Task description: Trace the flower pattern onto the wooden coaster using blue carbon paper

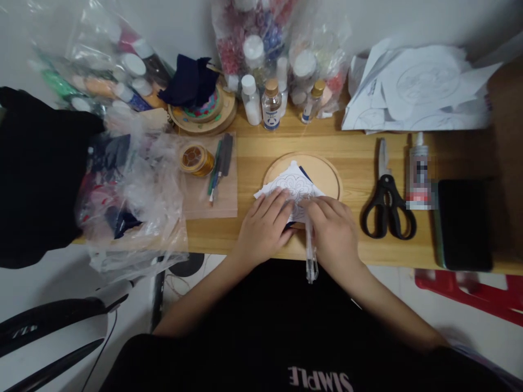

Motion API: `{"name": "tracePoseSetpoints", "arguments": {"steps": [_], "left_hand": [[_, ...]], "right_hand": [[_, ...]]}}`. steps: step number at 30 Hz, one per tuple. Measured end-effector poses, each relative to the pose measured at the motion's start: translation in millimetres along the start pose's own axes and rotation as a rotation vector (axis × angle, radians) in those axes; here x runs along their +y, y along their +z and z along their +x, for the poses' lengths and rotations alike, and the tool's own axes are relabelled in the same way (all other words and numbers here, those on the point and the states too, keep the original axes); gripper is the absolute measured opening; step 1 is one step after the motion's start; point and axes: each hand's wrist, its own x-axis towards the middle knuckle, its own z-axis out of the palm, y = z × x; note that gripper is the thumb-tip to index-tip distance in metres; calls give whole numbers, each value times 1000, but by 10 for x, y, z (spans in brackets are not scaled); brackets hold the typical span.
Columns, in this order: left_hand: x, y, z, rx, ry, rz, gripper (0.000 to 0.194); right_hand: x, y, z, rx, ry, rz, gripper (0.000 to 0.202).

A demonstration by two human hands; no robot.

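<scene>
A white paper with a printed line pattern [295, 182] lies over dark blue cloth [304, 173] on a round wooden board [327, 174]. My left hand [265, 226] rests flat on the paper's left part, its fingers extended and holding nothing. On the right, my right hand [333, 228] is closed round a clear pen [310, 250], whose back end points down toward my body. The pen's tip is hidden near my fingers, over the pattern. Part of the cloth shows below the paper between my hands.
Black scissors [384, 201], a glue tube [420, 174] and a phone [464, 224] lie on the right. Small bottles [271, 106] and stacked papers [425, 90] stand behind. A thread spool [196, 159], brushes [220, 163] and plastic bags [139, 190] are at the left.
</scene>
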Motion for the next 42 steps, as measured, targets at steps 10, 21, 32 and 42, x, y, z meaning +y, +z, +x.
{"name": "tracePoseSetpoints", "arguments": {"steps": [10,21,32,42], "left_hand": [[-77,44,-48,38,28,-15,45],[-50,54,-56,35,14,14,44],[-44,41,-49,32,10,26,43],[-61,1,-45,8,-4,-82,48]], "right_hand": [[70,48,-95,-14,70,113,24],[68,64,-102,-12,85,152,23],[41,70,-71,19,74,97,19],[-7,117,10,126,6,-50,14]]}}
